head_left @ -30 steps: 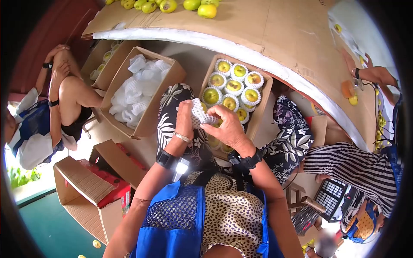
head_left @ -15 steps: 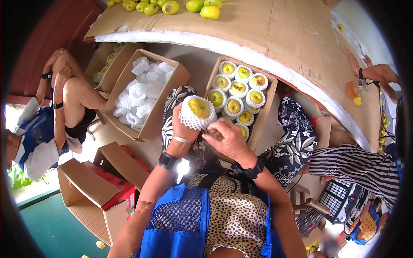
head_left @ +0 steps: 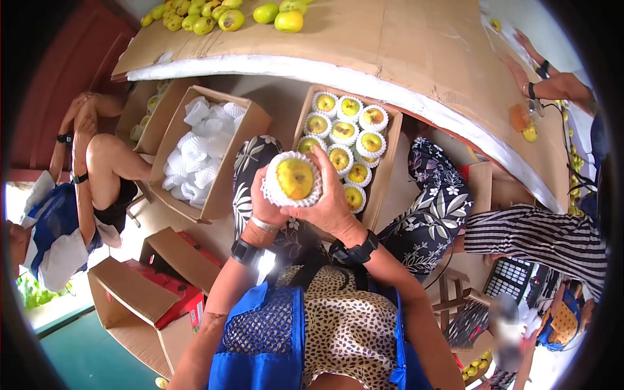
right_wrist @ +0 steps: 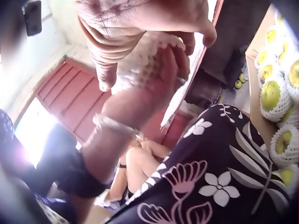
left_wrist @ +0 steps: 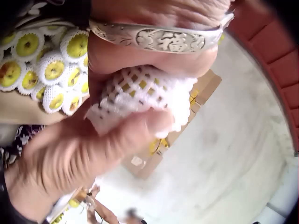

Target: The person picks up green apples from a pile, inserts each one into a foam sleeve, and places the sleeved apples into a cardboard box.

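A yellow-green, apple-like fruit (head_left: 294, 179) sits in a white foam net sleeve (left_wrist: 140, 88), its top bare and facing up. My left hand (head_left: 264, 203) cups the sleeve from the left and below. On the other side my right hand (head_left: 333, 207) grips it, thumb along the near edge and fingers around the right. The left wrist view shows the right thumb (left_wrist: 135, 133) lying on the mesh. Just beyond the hands stands a cardboard box (head_left: 388, 166) with rows of fruit in the same nets. The fruit's underside is hidden.
A carton (head_left: 220, 203) of white foam nets stands to the left. Beyond is a cardboard-covered table (head_left: 390, 45) with loose fruit (head_left: 289, 21) on it. Opened cartons (head_left: 140, 286) lie at lower left. A seated person (head_left: 107, 153) is on the left, others on the right.
A second ago both hands worked at the net. Half a second ago the left hand held the fruit face up while the right was beside its rim. Now the right hand has closed around it.
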A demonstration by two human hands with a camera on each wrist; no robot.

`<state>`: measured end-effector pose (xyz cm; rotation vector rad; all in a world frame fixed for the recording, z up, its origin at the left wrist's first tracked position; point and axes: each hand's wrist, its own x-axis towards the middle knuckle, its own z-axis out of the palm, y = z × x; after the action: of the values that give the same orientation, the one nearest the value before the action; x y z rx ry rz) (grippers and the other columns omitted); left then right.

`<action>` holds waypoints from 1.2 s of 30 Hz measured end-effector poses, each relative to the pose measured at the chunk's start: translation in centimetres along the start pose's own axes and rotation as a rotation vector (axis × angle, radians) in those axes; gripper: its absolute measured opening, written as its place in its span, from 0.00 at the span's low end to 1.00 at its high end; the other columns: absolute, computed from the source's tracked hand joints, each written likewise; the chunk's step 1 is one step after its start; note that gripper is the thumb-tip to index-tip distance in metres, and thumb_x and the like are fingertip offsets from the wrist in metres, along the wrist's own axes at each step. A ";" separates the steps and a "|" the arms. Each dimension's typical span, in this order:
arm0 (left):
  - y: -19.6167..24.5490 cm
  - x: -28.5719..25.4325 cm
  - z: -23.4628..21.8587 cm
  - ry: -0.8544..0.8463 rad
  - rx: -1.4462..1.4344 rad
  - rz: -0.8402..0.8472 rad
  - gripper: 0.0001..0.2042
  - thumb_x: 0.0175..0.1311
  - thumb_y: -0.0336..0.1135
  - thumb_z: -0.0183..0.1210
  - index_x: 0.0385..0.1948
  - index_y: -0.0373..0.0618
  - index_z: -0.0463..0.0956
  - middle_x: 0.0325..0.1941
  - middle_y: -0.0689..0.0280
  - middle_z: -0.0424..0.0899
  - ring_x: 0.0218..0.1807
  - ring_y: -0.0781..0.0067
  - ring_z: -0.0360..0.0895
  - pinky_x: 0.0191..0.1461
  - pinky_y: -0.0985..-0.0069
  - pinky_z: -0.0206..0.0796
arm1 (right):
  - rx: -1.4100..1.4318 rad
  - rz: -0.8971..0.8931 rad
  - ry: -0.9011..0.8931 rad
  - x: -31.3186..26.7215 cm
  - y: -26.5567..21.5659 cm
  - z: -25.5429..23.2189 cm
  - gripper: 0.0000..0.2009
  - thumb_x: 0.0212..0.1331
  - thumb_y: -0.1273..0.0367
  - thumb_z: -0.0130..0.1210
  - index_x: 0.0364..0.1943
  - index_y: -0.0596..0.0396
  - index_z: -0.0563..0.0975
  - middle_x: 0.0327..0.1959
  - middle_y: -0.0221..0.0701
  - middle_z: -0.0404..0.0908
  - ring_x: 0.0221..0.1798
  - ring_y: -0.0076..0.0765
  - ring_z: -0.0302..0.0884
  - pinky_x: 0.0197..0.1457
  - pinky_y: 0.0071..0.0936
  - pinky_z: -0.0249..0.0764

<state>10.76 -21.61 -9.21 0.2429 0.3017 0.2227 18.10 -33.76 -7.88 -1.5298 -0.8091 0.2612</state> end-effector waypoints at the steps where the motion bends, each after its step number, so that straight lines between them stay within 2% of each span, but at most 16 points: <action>1: 0.3 -0.2 0.0 0.053 0.057 0.029 0.19 0.62 0.44 0.41 0.46 0.41 0.72 0.47 0.60 0.78 0.49 0.62 0.74 0.58 0.66 0.64 | -0.016 -0.023 -0.017 0.4 -0.1 -0.2 0.52 0.27 0.55 0.72 0.60 0.62 0.57 0.51 0.44 0.66 0.54 0.47 0.64 0.58 0.38 0.60; 3: -0.2 0.2 -0.2 0.112 0.131 0.046 0.21 0.61 0.46 0.42 0.45 0.40 0.72 0.45 0.60 0.79 0.48 0.62 0.75 0.57 0.67 0.65 | -0.230 -0.072 -0.053 0.3 -1.1 -0.9 0.53 0.27 0.53 0.72 0.60 0.64 0.56 0.52 0.46 0.66 0.56 0.48 0.63 0.60 0.39 0.58; 4: 0.1 0.3 -0.4 0.061 0.153 -0.016 0.22 0.62 0.47 0.41 0.47 0.40 0.72 0.46 0.59 0.79 0.49 0.61 0.75 0.57 0.67 0.65 | -0.281 -0.089 -0.073 0.2 -1.3 -1.1 0.53 0.28 0.52 0.72 0.60 0.64 0.56 0.54 0.46 0.65 0.57 0.49 0.63 0.61 0.39 0.58; 5: 0.1 0.3 -0.8 0.122 0.214 -0.008 0.23 0.62 0.48 0.40 0.49 0.40 0.71 0.49 0.59 0.77 0.51 0.61 0.74 0.59 0.66 0.63 | -0.290 -0.078 -0.066 0.3 -1.7 -1.3 0.51 0.29 0.53 0.72 0.60 0.64 0.57 0.53 0.46 0.66 0.56 0.49 0.64 0.60 0.39 0.59; 7: -0.1 0.5 -1.2 -0.039 0.197 0.000 0.23 0.63 0.47 0.40 0.52 0.41 0.69 0.53 0.58 0.75 0.55 0.61 0.71 0.62 0.66 0.59 | -0.316 -0.109 -0.032 1.0 -2.3 -1.7 0.49 0.29 0.54 0.71 0.58 0.62 0.59 0.51 0.45 0.67 0.55 0.48 0.65 0.58 0.40 0.58; 8: -0.4 0.4 -0.2 0.027 0.206 -0.005 0.23 0.63 0.47 0.39 0.52 0.41 0.68 0.52 0.58 0.75 0.54 0.61 0.72 0.61 0.67 0.60 | -0.338 -0.132 -0.014 1.0 -2.2 -1.8 0.47 0.30 0.55 0.70 0.58 0.61 0.60 0.51 0.44 0.68 0.55 0.47 0.65 0.58 0.40 0.58; 9: -0.6 0.2 0.9 0.011 0.185 -0.041 0.22 0.63 0.45 0.39 0.52 0.41 0.68 0.52 0.58 0.75 0.54 0.62 0.71 0.61 0.67 0.61 | -0.321 -0.145 -0.013 0.9 -2.1 -1.7 0.46 0.30 0.54 0.68 0.58 0.58 0.60 0.49 0.40 0.68 0.56 0.46 0.63 0.61 0.44 0.51; 13: -0.2 0.9 2.1 -0.007 0.325 -0.040 0.20 0.65 0.43 0.39 0.52 0.40 0.66 0.53 0.59 0.72 0.55 0.64 0.70 0.58 0.68 0.62 | -0.310 -0.108 0.025 0.8 -2.1 -2.1 0.46 0.30 0.57 0.69 0.59 0.58 0.59 0.53 0.41 0.67 0.57 0.45 0.63 0.62 0.45 0.49; 17: 0.9 0.9 2.3 -0.219 1.547 0.321 0.23 0.67 0.48 0.39 0.55 0.40 0.63 0.58 0.58 0.66 0.57 0.63 0.68 0.57 0.69 0.63 | -0.199 -0.021 0.048 0.6 -1.4 -2.9 0.46 0.31 0.58 0.69 0.59 0.58 0.58 0.55 0.41 0.67 0.59 0.46 0.63 0.63 0.49 0.48; 20: 1.9 -0.3 5.4 0.031 0.505 -0.245 0.25 0.66 0.51 0.43 0.58 0.42 0.59 0.59 0.58 0.66 0.58 0.62 0.67 0.57 0.65 0.64 | -0.341 -0.099 0.005 0.7 -0.9 -3.6 0.46 0.31 0.59 0.69 0.60 0.58 0.58 0.55 0.41 0.66 0.60 0.45 0.62 0.65 0.51 0.45; 21: 1.4 -0.4 5.8 -0.045 0.542 -0.245 0.28 0.64 0.54 0.45 0.59 0.44 0.57 0.60 0.59 0.65 0.59 0.63 0.67 0.55 0.59 0.65 | -0.417 -0.128 -0.044 0.7 -1.1 -3.7 0.46 0.31 0.59 0.69 0.60 0.57 0.57 0.55 0.40 0.66 0.61 0.44 0.62 0.65 0.51 0.44; 22: 1.1 -0.4 5.1 -0.006 0.435 -0.308 0.25 0.63 0.47 0.50 0.58 0.44 0.59 0.57 0.61 0.68 0.57 0.65 0.69 0.55 0.63 0.67 | -0.489 -0.161 -0.093 0.8 -1.2 -3.6 0.46 0.31 0.59 0.69 0.60 0.57 0.57 0.55 0.40 0.66 0.61 0.44 0.62 0.65 0.51 0.43; 24: 0.3 0.3 3.6 0.002 0.647 -0.093 0.22 0.59 0.35 0.57 0.55 0.42 0.63 0.52 0.61 0.72 0.53 0.67 0.72 0.53 0.67 0.68 | -0.500 -0.160 -0.126 0.7 -1.3 -3.3 0.46 0.32 0.58 0.68 0.60 0.55 0.56 0.56 0.38 0.66 0.63 0.43 0.60 0.66 0.53 0.42; 27: -0.1 0.4 3.3 0.043 0.614 -0.076 0.22 0.54 0.25 0.59 0.51 0.40 0.66 0.48 0.62 0.75 0.49 0.68 0.74 0.53 0.70 0.68 | -0.485 -0.140 -0.106 0.4 -0.9 -3.1 0.47 0.32 0.56 0.68 0.60 0.54 0.56 0.56 0.37 0.66 0.64 0.43 0.58 0.66 0.54 0.41; 34: -0.2 0.1 2.9 0.113 0.488 -0.087 0.19 0.53 0.25 0.58 0.48 0.38 0.68 0.45 0.62 0.76 0.45 0.68 0.76 0.51 0.69 0.70 | -0.375 -0.147 -0.127 0.4 -1.3 -4.0 0.53 0.28 0.57 0.71 0.63 0.57 0.51 0.62 0.44 0.54 0.66 0.53 0.50 0.66 0.48 0.47; 36: 0.0 0.6 1.3 0.115 0.570 -0.062 0.19 0.54 0.26 0.57 0.49 0.38 0.67 0.45 0.61 0.76 0.46 0.68 0.76 0.51 0.69 0.70 | -0.312 -0.179 -0.116 0.8 -1.3 -4.0 0.55 0.27 0.57 0.71 0.64 0.57 0.50 0.63 0.45 0.51 0.66 0.55 0.48 0.66 0.47 0.49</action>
<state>11.70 -21.69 -8.12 0.7844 0.4834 0.0844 20.72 -36.45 -5.82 -1.7307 -1.1124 0.0937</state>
